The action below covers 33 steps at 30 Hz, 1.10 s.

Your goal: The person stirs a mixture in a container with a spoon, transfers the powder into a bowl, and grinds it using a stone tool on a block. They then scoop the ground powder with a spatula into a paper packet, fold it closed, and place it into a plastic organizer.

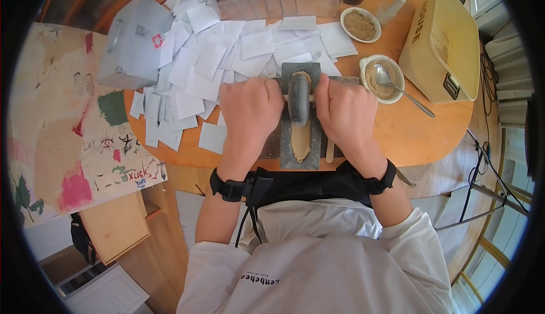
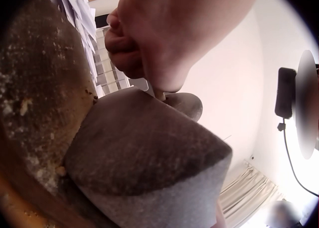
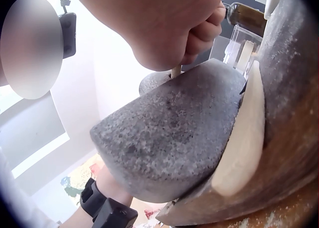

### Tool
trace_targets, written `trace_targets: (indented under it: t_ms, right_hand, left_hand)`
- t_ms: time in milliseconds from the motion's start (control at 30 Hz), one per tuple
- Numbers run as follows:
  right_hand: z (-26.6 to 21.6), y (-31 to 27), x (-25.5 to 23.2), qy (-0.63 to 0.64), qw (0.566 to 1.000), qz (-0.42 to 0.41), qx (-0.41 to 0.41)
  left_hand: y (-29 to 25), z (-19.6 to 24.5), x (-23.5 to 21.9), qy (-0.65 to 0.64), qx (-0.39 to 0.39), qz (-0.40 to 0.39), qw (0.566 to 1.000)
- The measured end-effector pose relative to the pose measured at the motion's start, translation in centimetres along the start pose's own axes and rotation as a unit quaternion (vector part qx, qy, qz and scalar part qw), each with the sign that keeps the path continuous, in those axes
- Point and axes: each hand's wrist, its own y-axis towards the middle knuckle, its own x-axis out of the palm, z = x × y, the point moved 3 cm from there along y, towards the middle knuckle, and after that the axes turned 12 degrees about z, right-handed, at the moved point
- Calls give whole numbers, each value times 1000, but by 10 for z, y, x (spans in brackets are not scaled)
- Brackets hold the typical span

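Observation:
A grey stone grinding trough (image 1: 287, 146), boat-shaped with a long hollow, lies lengthwise in front of the person. Light brown powder (image 1: 301, 143) lines the hollow. Upright inside it stands a stone grinding wheel (image 1: 298, 101), with a thin wooden axle handle (image 3: 176, 71) through its middle. The left hand (image 1: 250, 107) grips the handle on one side of the wheel, its fingers curled. On the opposite side the right hand (image 1: 349, 109) grips the other end. Both fists are above the trough's rim in the wrist views. A pale wooden spatula (image 3: 244, 138) lies along the trough's right side.
White paper packets (image 1: 227, 58) cover the table's left and back. Behind are a clear divided organizer (image 1: 255, 4) and a silver box (image 1: 133, 41). At right stand a bowl of coarse brown material (image 1: 360, 24), a powder bowl (image 1: 400, 75) with a spoon (image 1: 413, 104), and a yellow bin (image 1: 426, 47).

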Motion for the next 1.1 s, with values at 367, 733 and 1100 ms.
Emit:
trace_targets:
  t_ms: [367,733,1100]
  right_hand:
    - [14,20,4,-7,998,-18,60]
    - [11,0,-6,1,996,-75,54]
    - [-3,-22,-27,-3,993,-102,55]
  left_hand:
    - [22,4,2,-8,-17,-10,1000]
    - [0,7,-5,10,0,-20,1000]
    - [-26,13,-21,-7,-3,-21,1000]
